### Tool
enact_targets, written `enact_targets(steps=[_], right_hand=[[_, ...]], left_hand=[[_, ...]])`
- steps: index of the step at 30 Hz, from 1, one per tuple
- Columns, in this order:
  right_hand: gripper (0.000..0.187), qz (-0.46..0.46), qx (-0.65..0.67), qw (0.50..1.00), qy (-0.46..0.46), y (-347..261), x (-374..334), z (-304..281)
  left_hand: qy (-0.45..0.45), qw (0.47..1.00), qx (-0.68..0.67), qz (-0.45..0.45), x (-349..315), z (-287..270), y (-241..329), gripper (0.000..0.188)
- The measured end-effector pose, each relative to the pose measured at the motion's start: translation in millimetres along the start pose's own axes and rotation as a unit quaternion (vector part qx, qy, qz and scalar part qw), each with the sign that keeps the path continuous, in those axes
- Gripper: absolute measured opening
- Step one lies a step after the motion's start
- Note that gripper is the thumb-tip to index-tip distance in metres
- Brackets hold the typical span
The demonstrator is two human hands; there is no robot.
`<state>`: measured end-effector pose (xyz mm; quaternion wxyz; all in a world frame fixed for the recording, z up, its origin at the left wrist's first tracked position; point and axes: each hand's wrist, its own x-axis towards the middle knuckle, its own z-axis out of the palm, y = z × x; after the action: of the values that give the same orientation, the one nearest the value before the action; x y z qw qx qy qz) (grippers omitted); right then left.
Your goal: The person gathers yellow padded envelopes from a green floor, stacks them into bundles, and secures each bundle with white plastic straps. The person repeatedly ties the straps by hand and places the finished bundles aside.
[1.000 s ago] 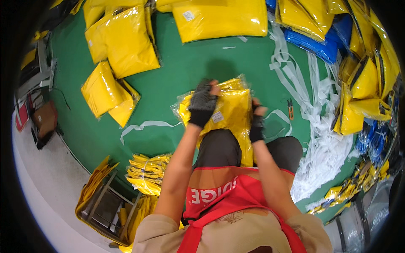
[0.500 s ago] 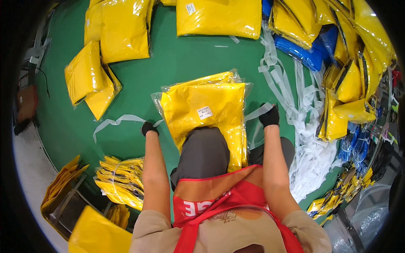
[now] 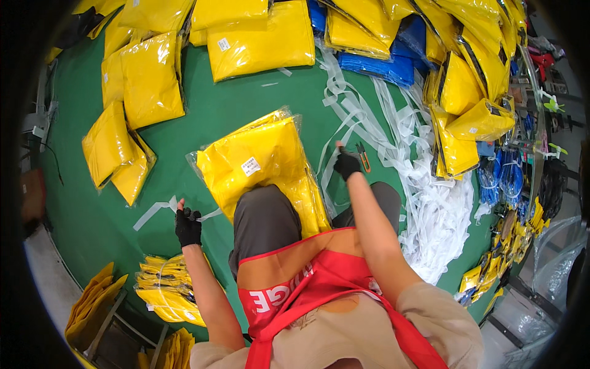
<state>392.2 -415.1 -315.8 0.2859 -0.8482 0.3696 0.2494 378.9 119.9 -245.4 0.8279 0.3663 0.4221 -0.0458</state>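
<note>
Nearest is the person's own red apron (image 3: 335, 269), brown-banded along its upper edge, over a beige shirt (image 3: 326, 335). Beyond its hem, the knees of the dark trousers (image 3: 265, 215) stand apart. At lower left, near the left forearm, lies a tied bundle of yellow packets (image 3: 169, 294); a metal frame (image 3: 106, 320) beside it carries folded yellow sheets (image 3: 91, 298).

The left hand (image 3: 188, 225), gloved in black with a bare thumb, is raised to the left of the knees. Its grip is closed, thumb and fingers clamped on a white strip (image 3: 152, 214), which shows on both sides of the hand and runs towards the central stack.

That stack of yellow packets (image 3: 270, 147), bagged in clear film, lies on the green floor (image 3: 246, 101) between the two hands, its near part overlapped by one knee. A white label (image 3: 250, 166) sits on its top face.

The right hand (image 3: 348, 163), also in black, is right of the stack and apart from it, thumb extended. A strip passes close by; whether this grip is clamped on it cannot be told. Just beside are orange-handled snips (image 3: 364, 158).

Farther right is a tangled heap of white strips (image 3: 430, 237). Beyond lie blue packets (image 3: 378, 69) and yellow piles (image 3: 261, 46) along the far edge.
</note>
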Motion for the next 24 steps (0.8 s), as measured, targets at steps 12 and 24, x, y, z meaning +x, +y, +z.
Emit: enact_targets(steps=[12,24], right_hand=[[0.015,0.023,0.751,0.658,0.048,-48.0,-20.7,13.9],[0.064,-0.407,0.237,0.878,-0.083,-140.9,-219.1,-103.9]], left_hand=[[-0.027,0.964,0.109,0.24,-138.6,88.8,94.2,0.033],[-0.429,0.691,0.504,0.292,-241.8,309.0,-36.4,0.037]])
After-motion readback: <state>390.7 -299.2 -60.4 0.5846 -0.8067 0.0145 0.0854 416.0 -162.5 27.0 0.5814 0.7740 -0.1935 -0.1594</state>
